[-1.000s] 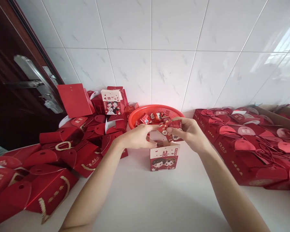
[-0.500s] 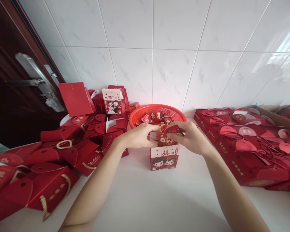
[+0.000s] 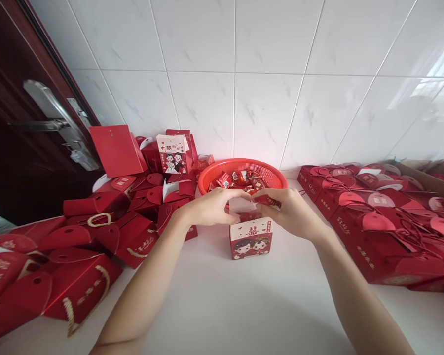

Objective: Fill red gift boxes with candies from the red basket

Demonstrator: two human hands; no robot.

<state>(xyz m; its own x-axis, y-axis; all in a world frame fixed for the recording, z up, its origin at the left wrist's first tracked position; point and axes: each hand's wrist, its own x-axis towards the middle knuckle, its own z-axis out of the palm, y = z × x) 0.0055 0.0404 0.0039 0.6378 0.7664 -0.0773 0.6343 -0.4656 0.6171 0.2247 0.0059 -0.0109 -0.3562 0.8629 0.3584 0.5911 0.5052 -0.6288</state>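
Note:
A small red and white gift box [image 3: 250, 244], printed with two cartoon figures, stands upright on the white table with its top open. My left hand [image 3: 212, 207] curves round the box's left upper edge, thumb toward the front. On the right, my right hand [image 3: 290, 211] has its thumb and fingers closed at the box's upper right edge, with a red printed piece [image 3: 269, 200] showing under the fingers. Whether that piece is a flap or a packet is unclear. Behind the hands sits a red plastic basket [image 3: 281, 178] with wrapped candies [image 3: 225, 180].
Red boxes with rope handles [image 3: 85, 291] are heaped on the left, with another cartoon-printed box [image 3: 173, 155] on top. Rows of closed red boxes [image 3: 366, 246] fill the right. A tiled wall [image 3: 262, 113] rises behind, and a dark door [image 3: 7, 148] stands at left.
The red flower-printed packet between my hands has dropped out of sight at the box opening, and the box's pale inside now shows. Both hands have stayed nearly in place.

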